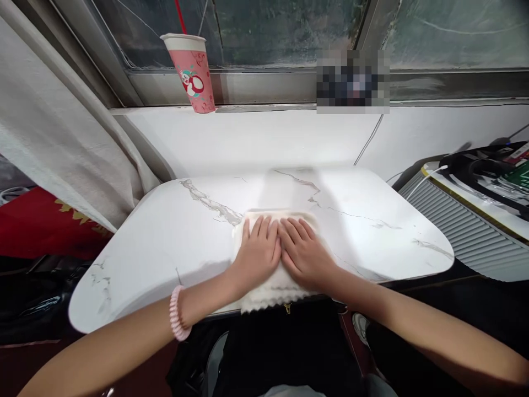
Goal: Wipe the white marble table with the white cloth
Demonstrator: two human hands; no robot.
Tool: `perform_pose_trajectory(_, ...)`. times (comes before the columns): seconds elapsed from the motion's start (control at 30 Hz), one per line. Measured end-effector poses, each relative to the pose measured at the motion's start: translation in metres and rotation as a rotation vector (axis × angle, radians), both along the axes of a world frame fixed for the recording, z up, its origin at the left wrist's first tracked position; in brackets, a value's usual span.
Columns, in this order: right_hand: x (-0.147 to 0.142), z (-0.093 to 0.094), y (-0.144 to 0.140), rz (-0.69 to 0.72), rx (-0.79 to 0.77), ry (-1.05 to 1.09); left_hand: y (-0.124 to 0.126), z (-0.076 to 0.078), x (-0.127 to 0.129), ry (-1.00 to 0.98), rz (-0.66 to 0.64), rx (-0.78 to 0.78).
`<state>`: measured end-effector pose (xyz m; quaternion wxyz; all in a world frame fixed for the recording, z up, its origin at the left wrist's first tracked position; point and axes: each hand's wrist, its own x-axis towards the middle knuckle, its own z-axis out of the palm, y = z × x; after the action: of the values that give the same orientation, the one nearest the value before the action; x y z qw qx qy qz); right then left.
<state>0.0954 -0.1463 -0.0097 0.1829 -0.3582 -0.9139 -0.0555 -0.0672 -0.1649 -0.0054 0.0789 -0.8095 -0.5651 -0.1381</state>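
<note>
A cream cloth [264,295] with a scalloped edge lies on the white marble-patterned table [173,220], its near edge hanging slightly over the front. My left hand [259,245] rests flat on the cloth, fingers stretched toward the window. Beside it, my right hand [305,251] also presses flat on the cloth, with its thumb close to the left one. Neither hand grips the fabric. A pink coiled band [179,313] circles my left wrist.
On the window ledge stands a pink paper cup [194,77] with a red straw. A curtain [74,110] hangs at left, over a red bag [49,223]. To the right is a ribbed white unit [471,220] with cables and items on top. A blurred patch [353,82] covers something on the sill.
</note>
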Motion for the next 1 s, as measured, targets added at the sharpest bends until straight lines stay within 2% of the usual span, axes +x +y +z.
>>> perform_pose_trajectory(0.13,0.02,0.002,-0.019,-0.038,-0.034,0.039,-0.009,0.003,0.019,0.02,-0.065,-0.038)
perform_pose_trajectory(0.3,0.049,0.007,0.005,-0.047,-0.101,0.087,0.019,0.013,0.05,0.019,-0.098,-0.132)
perform_pose_trajectory(0.4,0.067,0.009,0.039,-0.043,-0.141,0.124,0.047,0.015,0.07,-0.013,-0.075,-0.142)
perform_pose_trajectory(0.53,0.077,0.007,0.1,-0.039,-0.19,0.202,0.1,0.013,0.082,-0.09,-0.012,-0.117)
perform_pose_trajectory(0.63,0.068,0.004,0.149,-0.093,-0.241,0.299,0.144,0.012,0.078,-0.14,0.03,-0.096)
perform_pose_trajectory(0.77,0.046,0.001,0.206,-0.285,-0.232,0.388,0.193,0.012,0.067,-0.17,0.072,-0.076)
perform_pose_trajectory(0.87,0.033,0.0,0.235,-0.344,-0.204,0.382,0.216,0.012,0.063,-0.148,0.115,-0.058)
perform_pose_trajectory(1.0,0.034,0.001,0.259,-0.289,-0.208,0.304,0.232,0.012,0.063,-0.132,0.158,-0.035)
